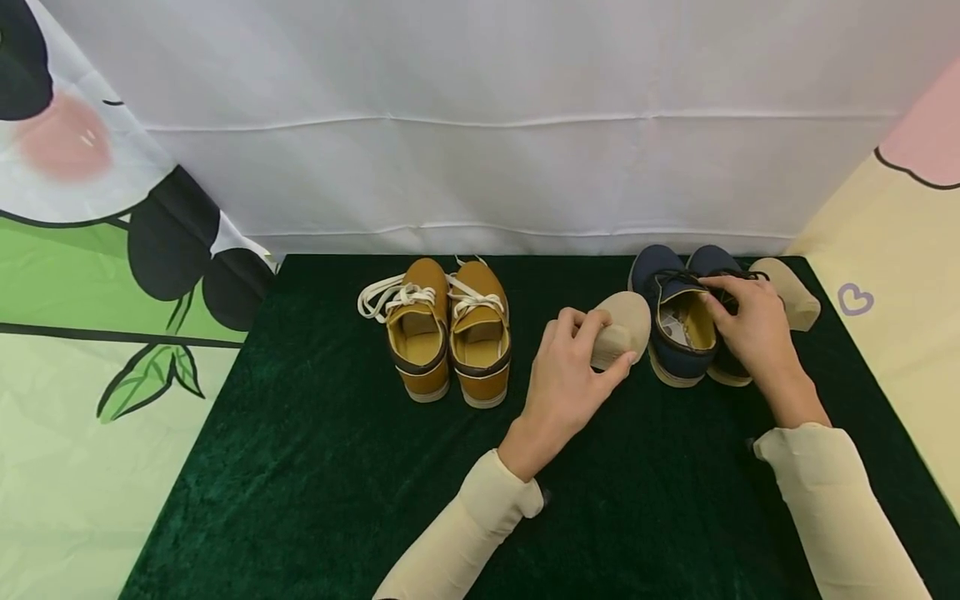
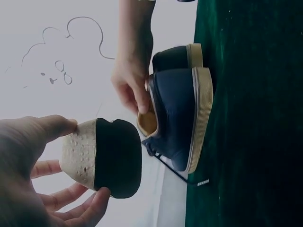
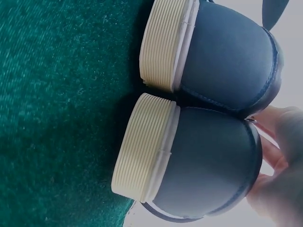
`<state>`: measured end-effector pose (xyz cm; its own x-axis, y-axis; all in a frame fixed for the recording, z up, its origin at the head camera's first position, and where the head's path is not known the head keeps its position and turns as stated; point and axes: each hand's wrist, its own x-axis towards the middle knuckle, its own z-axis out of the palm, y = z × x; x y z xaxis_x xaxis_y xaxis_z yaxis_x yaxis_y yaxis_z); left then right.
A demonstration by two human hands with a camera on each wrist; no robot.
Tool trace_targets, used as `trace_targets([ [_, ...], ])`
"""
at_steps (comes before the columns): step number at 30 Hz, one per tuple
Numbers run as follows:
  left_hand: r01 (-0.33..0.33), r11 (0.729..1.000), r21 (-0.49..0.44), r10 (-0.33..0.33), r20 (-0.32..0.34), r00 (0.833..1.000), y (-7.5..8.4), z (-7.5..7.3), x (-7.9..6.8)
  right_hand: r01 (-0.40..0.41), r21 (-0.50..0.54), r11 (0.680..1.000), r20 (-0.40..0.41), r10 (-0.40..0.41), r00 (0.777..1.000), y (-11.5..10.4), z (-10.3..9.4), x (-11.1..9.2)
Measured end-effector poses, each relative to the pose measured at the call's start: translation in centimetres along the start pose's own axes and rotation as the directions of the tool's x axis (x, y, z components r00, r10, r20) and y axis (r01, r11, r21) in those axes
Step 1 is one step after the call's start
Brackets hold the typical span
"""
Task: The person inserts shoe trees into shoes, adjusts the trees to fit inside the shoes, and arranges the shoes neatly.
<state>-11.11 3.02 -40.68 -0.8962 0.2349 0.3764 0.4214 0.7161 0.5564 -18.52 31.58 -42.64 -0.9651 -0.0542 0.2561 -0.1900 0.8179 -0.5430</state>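
My left hand (image 1: 567, 375) grips a beige shoe insert (image 1: 628, 321) with rounded toe, thumb on one side and fingers on the other. In the left wrist view the insert (image 2: 80, 153) shows a pitted beige side and a dark flat end. Two navy lace-up shoes, the left one (image 1: 678, 360) and the right one (image 1: 729, 368), stand side by side with heels toward me. My right hand (image 1: 753, 321) reaches over the right navy shoe, fingers curled at its collar, thumb beside the left shoe's opening. The hand hides most of the right shoe's opening.
A second beige insert (image 1: 795, 292) lies right of the navy shoes. Two tan shoes (image 1: 420, 379) with white laces stand to the left. All rest on a dark green cloth (image 1: 315, 483), with a white curtain (image 1: 465, 183) behind and printed fabric (image 1: 900, 350) at the sides.
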Motion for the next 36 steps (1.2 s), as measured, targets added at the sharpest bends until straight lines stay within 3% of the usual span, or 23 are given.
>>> trace_targets([
  [18,-0.073,0.997,-0.007,0.073,0.014,0.997,2.8,2.6,0.8,0.012,-0.023,1.000,-0.048,-0.013,0.999,0.2,0.3,0.0],
  [36,-0.093,0.995,-0.023,0.094,0.067,0.993,4.4,5.0,2.1,0.015,-0.018,1.000,-0.060,-0.016,0.998,0.4,0.0,0.2],
])
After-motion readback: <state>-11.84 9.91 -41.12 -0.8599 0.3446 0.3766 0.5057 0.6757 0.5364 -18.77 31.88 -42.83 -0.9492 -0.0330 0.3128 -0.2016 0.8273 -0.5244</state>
